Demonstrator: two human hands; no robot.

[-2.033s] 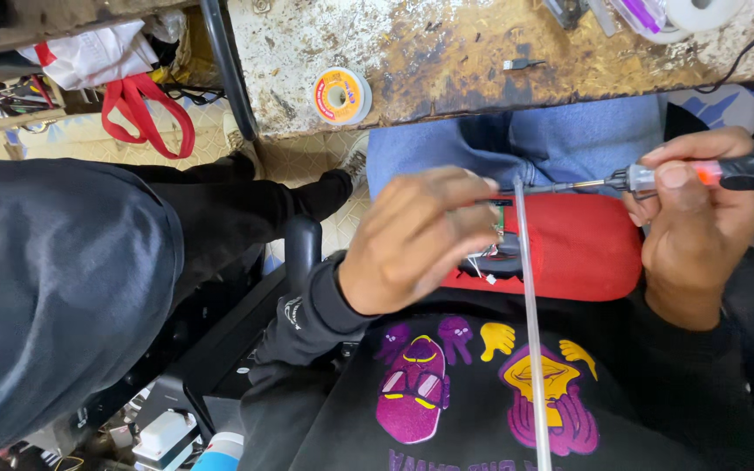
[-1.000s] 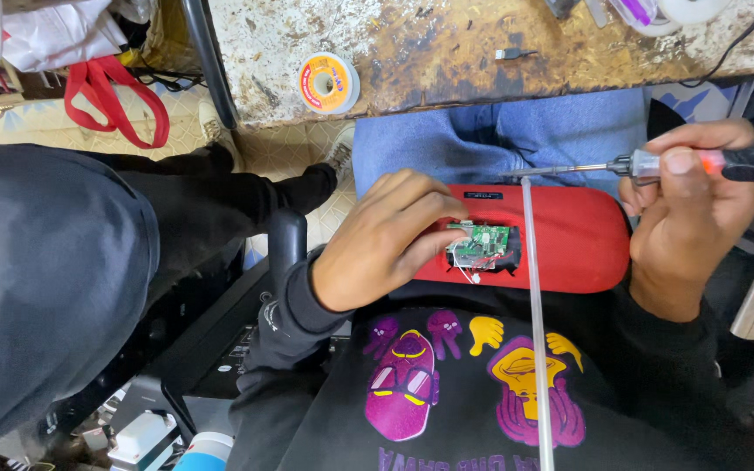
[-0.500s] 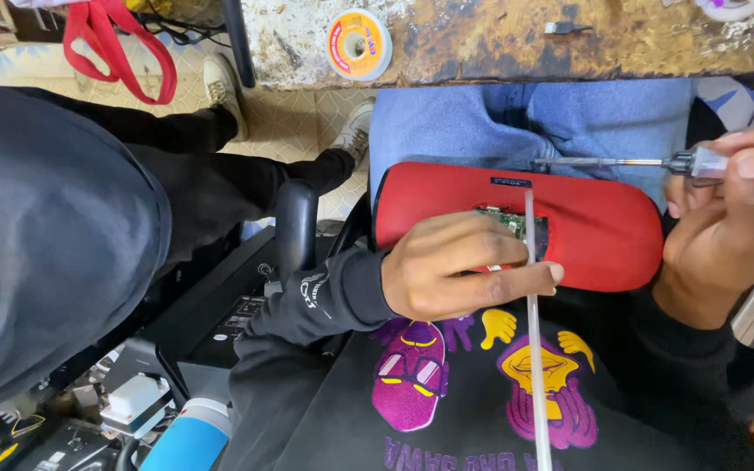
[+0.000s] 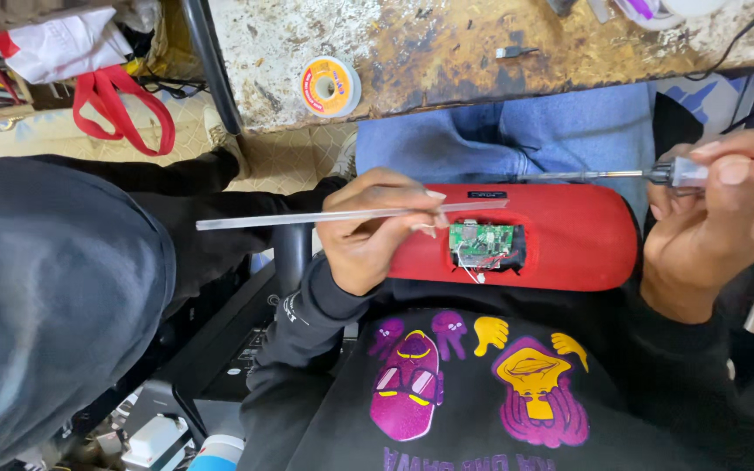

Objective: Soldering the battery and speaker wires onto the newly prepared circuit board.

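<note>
Red speaker (image 4: 569, 231) lay on lap | left hand (image 4: 368, 231) pinched clear rod (image 4: 307, 216) | right hand (image 4: 713, 218) gripped soldering iron (image 4: 656, 174)

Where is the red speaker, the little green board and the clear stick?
red speaker (image 4: 573, 234), head view, on its bare red shell right of the opening.
green board (image 4: 482, 237), head view, middle of the board.
clear stick (image 4: 263, 219), head view, on its free left length.
</note>
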